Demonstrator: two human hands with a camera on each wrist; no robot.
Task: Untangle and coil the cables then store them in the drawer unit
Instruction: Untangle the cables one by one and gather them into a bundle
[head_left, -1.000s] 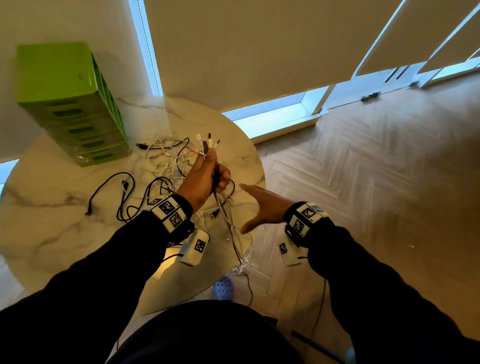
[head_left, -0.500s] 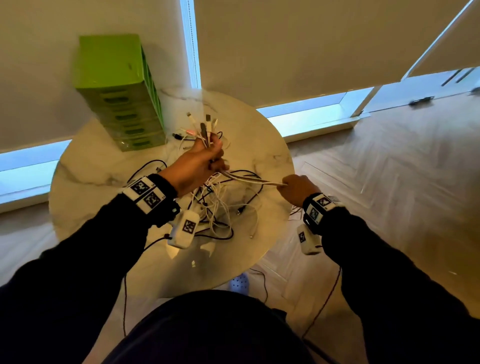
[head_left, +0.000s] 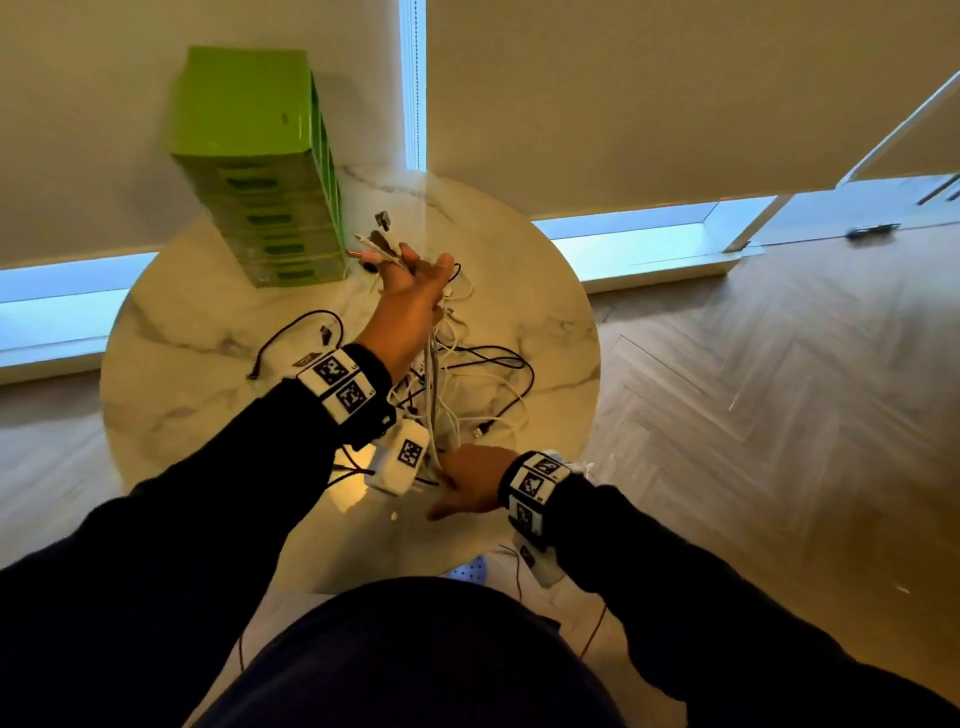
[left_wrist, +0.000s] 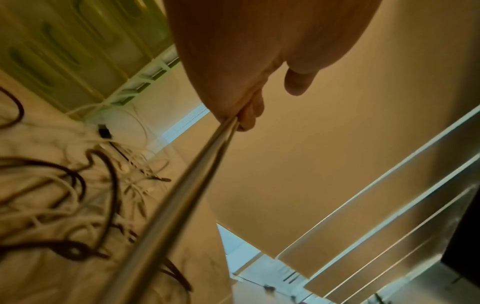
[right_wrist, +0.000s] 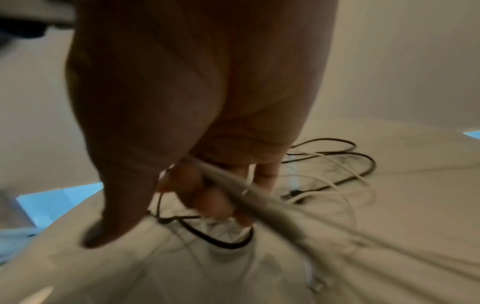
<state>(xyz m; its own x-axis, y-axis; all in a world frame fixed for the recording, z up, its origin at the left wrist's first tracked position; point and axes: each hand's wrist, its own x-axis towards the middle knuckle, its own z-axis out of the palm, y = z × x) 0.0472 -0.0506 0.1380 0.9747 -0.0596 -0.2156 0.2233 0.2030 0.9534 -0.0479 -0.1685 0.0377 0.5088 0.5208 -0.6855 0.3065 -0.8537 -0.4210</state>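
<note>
My left hand (head_left: 415, 283) is raised over the round marble table (head_left: 171, 374) and grips a bundle of white and black cables (head_left: 434, 374), with the plug ends (head_left: 382, 236) sticking up beyond the fingers. The bundle (left_wrist: 166, 207) runs taut down from my left hand (left_wrist: 244, 111) to my right hand (head_left: 470, 480) near the table's front edge, where the fingers (right_wrist: 207, 197) curl round the strands (right_wrist: 259, 197). More loose black and white cables (head_left: 493, 384) lie tangled on the table below. The green drawer unit (head_left: 270, 171) stands at the back left, drawers closed.
A single black cable (head_left: 291, 335) lies apart on the table to the left of the tangle. Behind the table are drawn blinds and a low window ledge (head_left: 649, 234). Wood floor (head_left: 779, 415) stretches to the right.
My left hand lifted the bundled plug ends up and away toward the drawer unit. My right hand slid down along the strands toward the table's front edge, pulling them taut.
</note>
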